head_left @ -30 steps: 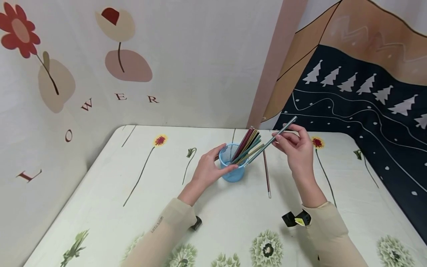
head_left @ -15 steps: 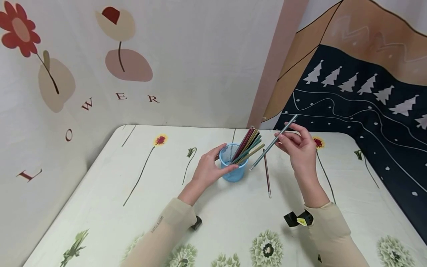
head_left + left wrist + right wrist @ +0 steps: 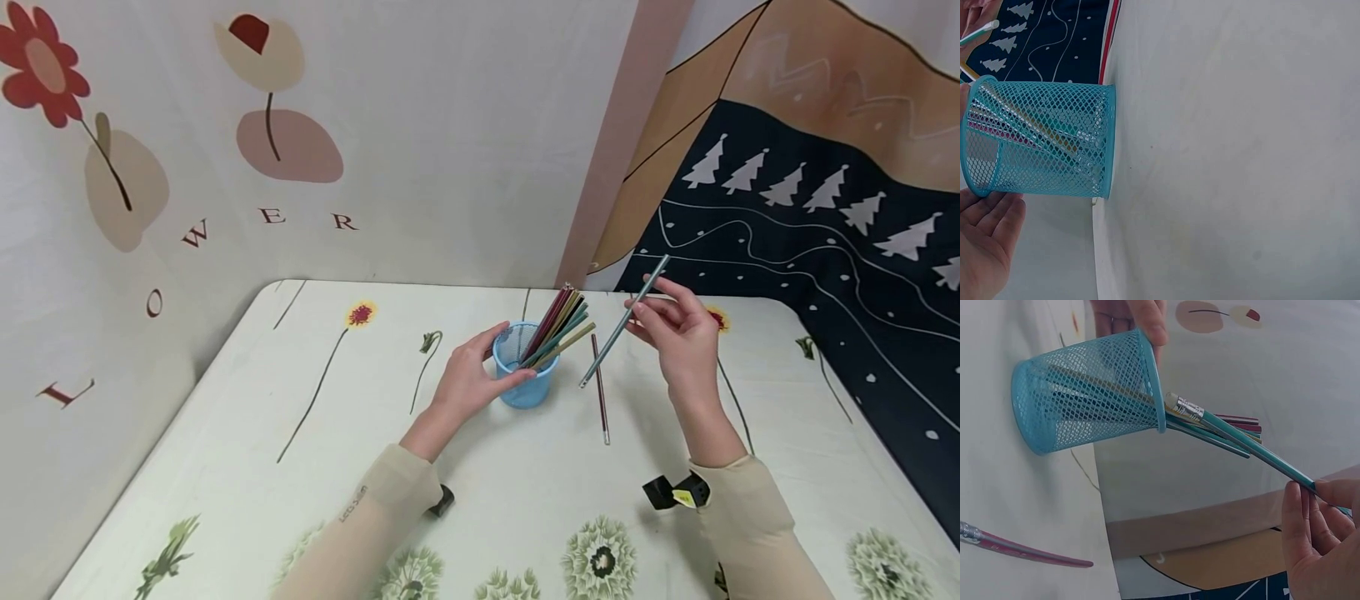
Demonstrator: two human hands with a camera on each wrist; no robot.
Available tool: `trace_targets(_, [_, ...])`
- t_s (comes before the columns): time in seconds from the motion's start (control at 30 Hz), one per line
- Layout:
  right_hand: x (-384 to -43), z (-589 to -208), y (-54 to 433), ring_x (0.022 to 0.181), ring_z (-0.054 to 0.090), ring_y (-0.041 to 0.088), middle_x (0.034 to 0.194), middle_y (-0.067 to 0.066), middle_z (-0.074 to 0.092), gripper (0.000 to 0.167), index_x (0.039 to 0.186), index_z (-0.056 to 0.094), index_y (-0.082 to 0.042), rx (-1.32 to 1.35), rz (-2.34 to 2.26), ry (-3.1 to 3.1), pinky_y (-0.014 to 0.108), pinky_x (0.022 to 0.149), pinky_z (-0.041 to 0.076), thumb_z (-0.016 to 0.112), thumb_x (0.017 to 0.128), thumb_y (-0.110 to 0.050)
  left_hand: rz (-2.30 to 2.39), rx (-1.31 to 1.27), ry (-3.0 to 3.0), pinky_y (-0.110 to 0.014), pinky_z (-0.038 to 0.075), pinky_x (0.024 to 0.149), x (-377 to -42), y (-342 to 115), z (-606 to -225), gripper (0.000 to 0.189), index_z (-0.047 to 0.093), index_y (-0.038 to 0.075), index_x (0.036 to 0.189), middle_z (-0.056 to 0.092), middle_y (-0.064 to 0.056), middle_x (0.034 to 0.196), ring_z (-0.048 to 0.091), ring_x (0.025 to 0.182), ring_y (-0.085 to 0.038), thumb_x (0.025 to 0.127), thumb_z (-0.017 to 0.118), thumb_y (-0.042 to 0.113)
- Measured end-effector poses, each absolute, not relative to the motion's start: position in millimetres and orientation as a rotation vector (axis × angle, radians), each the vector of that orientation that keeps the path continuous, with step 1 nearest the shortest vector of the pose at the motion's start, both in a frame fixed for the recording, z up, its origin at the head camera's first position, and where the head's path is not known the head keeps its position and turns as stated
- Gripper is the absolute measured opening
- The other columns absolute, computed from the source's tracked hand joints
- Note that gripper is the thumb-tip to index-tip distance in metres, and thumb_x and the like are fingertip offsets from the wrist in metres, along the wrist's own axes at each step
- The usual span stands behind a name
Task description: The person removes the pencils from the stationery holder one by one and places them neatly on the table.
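Observation:
A blue mesh pencil cup point(image 3: 525, 395) stands on the table with several pencils point(image 3: 557, 329) leaning to its right side. My left hand point(image 3: 467, 377) grips the cup near its rim, thumb in front and fingers round the back. To the right of the cup, my right hand point(image 3: 681, 343) pinches a teal pencil point(image 3: 613, 342) near its upper end. It hangs slanted in the air, its eraser end point(image 3: 1186, 407) low and apart from the cup in the head view. Through the mesh point(image 3: 1047, 169), the lower ends of the pencils show inside.
A dark red pencil point(image 3: 601, 396) lies on the table between the cup and my right hand, eraser end towards me. The table point(image 3: 517, 492) wears a white cloth with printed flowers. Behind it hang a pale printed curtain point(image 3: 450, 150) and a dark tree-patterned cloth point(image 3: 802, 250).
My right hand has drawn the teal pencil away from the cup's rim, to the right and slightly more upright. The left hand and the cup have stayed put.

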State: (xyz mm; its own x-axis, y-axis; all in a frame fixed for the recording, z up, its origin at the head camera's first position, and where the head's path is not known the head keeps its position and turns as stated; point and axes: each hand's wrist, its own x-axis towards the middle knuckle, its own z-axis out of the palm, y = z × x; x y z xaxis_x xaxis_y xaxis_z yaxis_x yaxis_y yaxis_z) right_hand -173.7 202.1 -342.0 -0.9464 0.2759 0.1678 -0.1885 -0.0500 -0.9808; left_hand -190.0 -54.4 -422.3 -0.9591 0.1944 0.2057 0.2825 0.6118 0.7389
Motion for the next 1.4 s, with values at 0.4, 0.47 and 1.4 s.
trace_targets(0.4, [-174,-346,207,0.086,0.072,0.0,0.091,-0.012,0.073,0.042,0.133,0.062,-0.009,-0.151,2.04,-1.956,0.016,0.074,0.059,0.066,0.093,0.001,-1.271,-0.389,-2.739,-0.042,0.054,0.102,-189,-55,-422,0.086,0.048,0.015,0.148,0.054,-0.009,0.148,0.061,0.127,-0.029,0.076,0.084,0.048])
trace_targets(0.47, [-174,-347,207,0.085,0.072,-0.001,0.091,-0.012,0.073,0.042,0.133,0.061,-0.008,-0.155,2.032,-1.962,0.016,0.074,0.059,0.065,0.093,0.001,-1.273,-0.389,-2.737,-0.042,0.054,0.102,-188,-55,-422,0.086,0.048,0.015,0.148,0.054,-0.009,0.148,0.061,0.127,-0.029,0.076,0.084,0.048])
trace_targets(1.4, [-183,-366,218,0.084,0.067,-0.006,0.088,-0.022,0.068,0.044,0.14,0.058,-0.013,-0.274,1.886,-2.145,0.009,0.075,0.056,0.064,0.096,-0.009,-1.298,-0.399,-2.733,-0.041,0.055,0.102,-190,-55,-423,0.086,0.049,0.015,0.148,0.055,-0.007,0.147,0.062,0.126,-0.028,0.077,0.083,0.048])
